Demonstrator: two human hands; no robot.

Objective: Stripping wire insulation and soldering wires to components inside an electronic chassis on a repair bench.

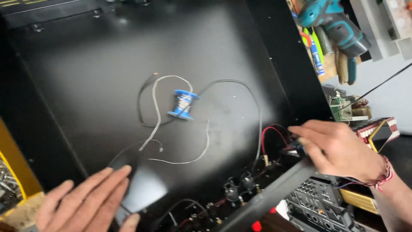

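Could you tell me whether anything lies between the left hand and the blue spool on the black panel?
Only loose wires lie on the black panel between the left hand and the blue spool; nothing solid blocks it.

The single head-worn view looks steeply down and slightly forward onto a black panel (128, 64) that fills most of the frame, close enough that the left hand (88, 202) and right hand (341, 150) enter from the bottom and right edges. The frame is tilted, so the panel's edges run diagonally, and a strip of cluttered workbench with a teal drill (339, 23) shows at the upper right.
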